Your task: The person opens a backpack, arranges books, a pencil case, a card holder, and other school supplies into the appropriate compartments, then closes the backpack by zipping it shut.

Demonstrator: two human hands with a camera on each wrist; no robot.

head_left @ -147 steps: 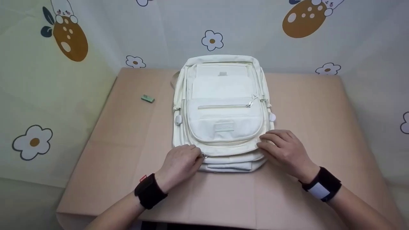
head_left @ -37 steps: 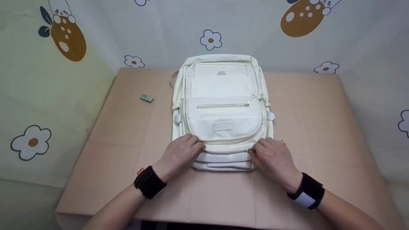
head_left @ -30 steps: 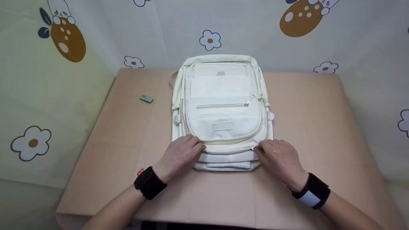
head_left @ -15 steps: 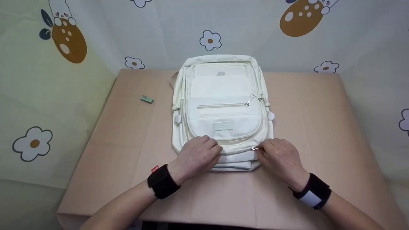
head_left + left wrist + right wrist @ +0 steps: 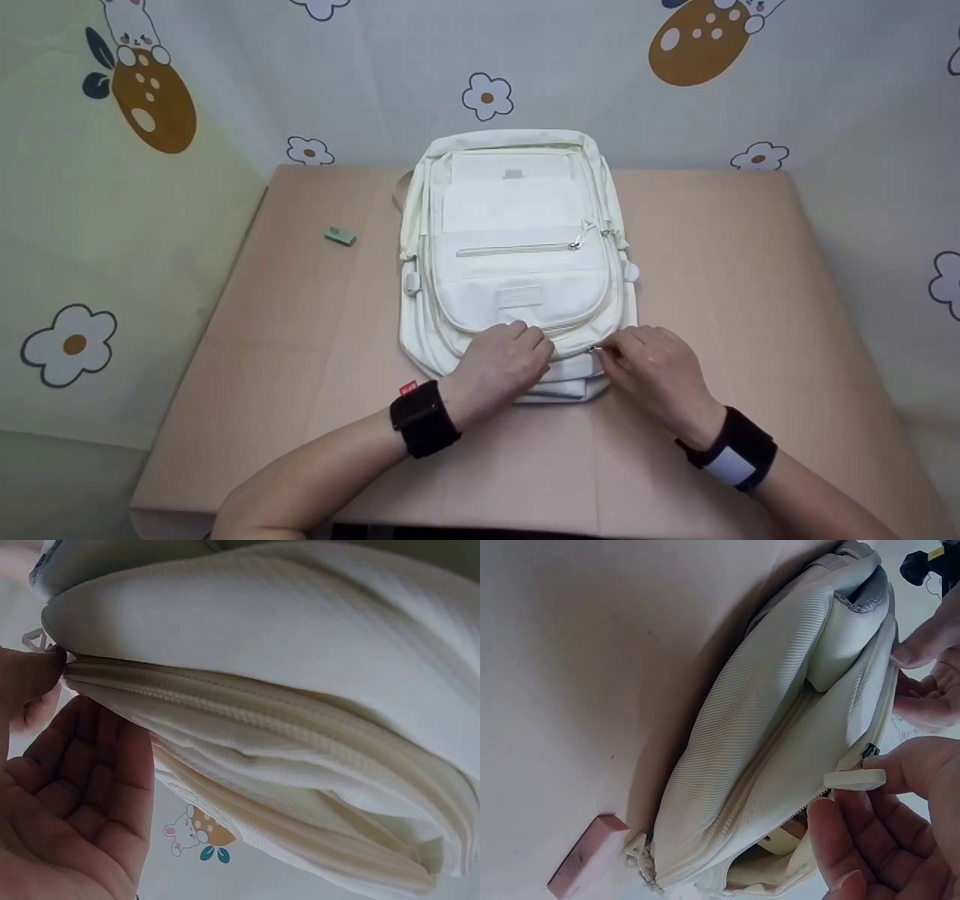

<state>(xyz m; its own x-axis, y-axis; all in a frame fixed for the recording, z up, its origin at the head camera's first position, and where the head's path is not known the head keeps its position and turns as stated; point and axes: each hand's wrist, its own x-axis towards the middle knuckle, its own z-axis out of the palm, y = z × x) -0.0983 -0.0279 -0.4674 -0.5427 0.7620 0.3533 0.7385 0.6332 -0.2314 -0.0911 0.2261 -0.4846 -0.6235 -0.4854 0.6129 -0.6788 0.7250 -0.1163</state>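
A cream backpack [image 5: 525, 217] lies front up on the table, its bottom end nearest the person. The left hand [image 5: 506, 367] pinches the fabric edge beside the lower pocket's zipper [image 5: 247, 709]; in the left wrist view thumb and a fingertip meet there, the other fingers curving loosely. At the zipper's right part, the right hand [image 5: 656, 375] pinches a pale zipper pull [image 5: 855, 780] by the metal slider [image 5: 870, 751]. Behind that slider the pocket gapes, showing something brown and cream [image 5: 780, 840] inside, too covered to identify.
A small green block [image 5: 340, 236] lies on the tan-covered table [image 5: 300, 375] left of the backpack. In the right wrist view a pinkish block [image 5: 589, 859] lies beside the bag. Patterned curtains [image 5: 390, 82] stand around the table.
The right hand first moved from the bag's right side onto the zipper pull, then a little rightward. The left hand left the slider's earlier place and slid right along the zipper edge toward the right hand.
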